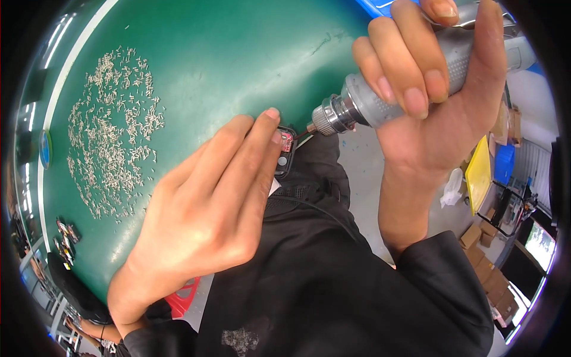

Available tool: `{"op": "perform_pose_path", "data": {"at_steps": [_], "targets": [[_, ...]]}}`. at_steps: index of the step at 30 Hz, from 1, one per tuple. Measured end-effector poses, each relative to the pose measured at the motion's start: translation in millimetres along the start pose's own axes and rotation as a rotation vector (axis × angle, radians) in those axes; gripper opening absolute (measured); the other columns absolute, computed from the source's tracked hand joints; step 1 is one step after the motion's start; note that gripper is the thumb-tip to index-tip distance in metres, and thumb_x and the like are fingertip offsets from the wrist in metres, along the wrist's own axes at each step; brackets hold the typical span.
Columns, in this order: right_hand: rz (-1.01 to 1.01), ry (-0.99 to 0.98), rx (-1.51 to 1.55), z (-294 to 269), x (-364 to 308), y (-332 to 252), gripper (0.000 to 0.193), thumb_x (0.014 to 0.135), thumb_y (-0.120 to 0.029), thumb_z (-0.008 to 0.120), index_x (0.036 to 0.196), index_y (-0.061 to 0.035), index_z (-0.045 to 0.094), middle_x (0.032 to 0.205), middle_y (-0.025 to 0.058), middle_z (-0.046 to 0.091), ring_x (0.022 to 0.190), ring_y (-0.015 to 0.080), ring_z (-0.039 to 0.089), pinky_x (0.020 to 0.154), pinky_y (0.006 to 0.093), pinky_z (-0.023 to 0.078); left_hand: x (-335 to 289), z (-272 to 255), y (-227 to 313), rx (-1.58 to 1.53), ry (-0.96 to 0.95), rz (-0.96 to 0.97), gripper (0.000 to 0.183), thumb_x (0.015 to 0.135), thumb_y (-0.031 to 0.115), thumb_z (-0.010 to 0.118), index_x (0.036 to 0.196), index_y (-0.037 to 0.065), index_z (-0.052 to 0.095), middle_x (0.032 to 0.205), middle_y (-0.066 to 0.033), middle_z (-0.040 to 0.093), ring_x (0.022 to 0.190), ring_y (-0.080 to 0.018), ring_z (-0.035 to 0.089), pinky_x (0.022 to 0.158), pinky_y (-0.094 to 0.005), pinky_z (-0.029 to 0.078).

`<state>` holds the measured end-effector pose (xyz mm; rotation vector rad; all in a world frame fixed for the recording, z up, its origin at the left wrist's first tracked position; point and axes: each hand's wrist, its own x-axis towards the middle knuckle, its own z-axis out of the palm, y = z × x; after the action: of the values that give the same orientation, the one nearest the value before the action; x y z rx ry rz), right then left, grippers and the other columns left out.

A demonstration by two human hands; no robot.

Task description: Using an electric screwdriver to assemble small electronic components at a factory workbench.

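My left hand (208, 196) presses its fingers over a small black plastic housing (289, 156) at the table's near edge, covering most of it. Inside the housing a red circuit board (286, 141) and a round silvery part show. My right hand (428, 113) is wrapped round a grey electric screwdriver (357, 101) with a metal collar, tilted so its bit points down and left. The bit's tip reaches the housing's right edge; whether it sits on a screw I cannot tell. Many small silvery screws (113, 137) lie scattered over the green table (220, 53), left of my hands.
A blue tray (376, 7) stands at the top edge. Along the table's left side are a small round blue-green object (45, 149) and a clump of small parts (66, 238). Another person's arm (98, 329) shows lower left, near a red stool (185, 296). Cardboard boxes (491, 276) stand at right.
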<state>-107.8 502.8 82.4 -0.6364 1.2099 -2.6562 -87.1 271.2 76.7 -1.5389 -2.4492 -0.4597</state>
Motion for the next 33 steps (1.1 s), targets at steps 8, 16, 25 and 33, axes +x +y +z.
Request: {"op": "perform_pose_path", "data": {"at_steps": [8,16,25,33], "targets": [[0.031,-0.05,-0.058,-4.7,3.4,1.3,0.033,0.103,-0.036,0.033,0.096,-0.0084,0.049,0.06,-0.0029,0.043,0.049,0.0085,0.042,0.056,0.0247,0.036,-0.2,3.0,-0.7,-0.028,0.014,-0.009,0.04,0.06,-0.003,0.066,0.098,-0.015,0.063,0.11,-0.023,0.063,0.091,-0.0337,0.064,0.068,-0.0375,0.056],[0.065,-0.128,-0.112,-4.0,6.0,-0.5,0.032,0.103,-0.036,0.033,0.095,-0.0085,0.049,0.06,-0.0031,0.043,0.049,0.0083,0.042,0.056,0.0247,0.036,-2.0,8.2,3.3,-0.015,0.08,0.003,0.041,0.058,-0.005,0.067,0.097,-0.016,0.063,0.109,-0.0227,0.063,0.09,-0.0338,0.063,0.063,-0.0365,0.056],[0.062,-0.243,-0.175,13.2,22.8,7.1,0.031,0.103,-0.035,0.033,0.094,-0.0086,0.048,0.06,-0.0033,0.043,0.05,0.008,0.042,0.056,0.0248,0.036,-7.1,14.5,-2.0,-0.027,0.134,0.005,0.041,0.058,-0.006,0.067,0.097,-0.016,0.063,0.111,-0.0231,0.062,0.095,-0.0338,0.062,0.067,-0.0369,0.057],[0.073,-0.209,0.216,13.1,31.8,21.3,0.024,0.088,-0.015,0.069,0.076,-0.0089,0.048,0.049,-0.0017,0.049,0.034,0.0078,0.046,0.034,0.0182,0.043,-20.9,-2.7,2.1,-0.127,-0.002,0.04,0.034,0.068,0.007,0.065,0.095,-0.013,0.064,0.103,-0.0213,0.063,0.097,-0.0287,0.058,0.081,-0.0328,0.053]]}}
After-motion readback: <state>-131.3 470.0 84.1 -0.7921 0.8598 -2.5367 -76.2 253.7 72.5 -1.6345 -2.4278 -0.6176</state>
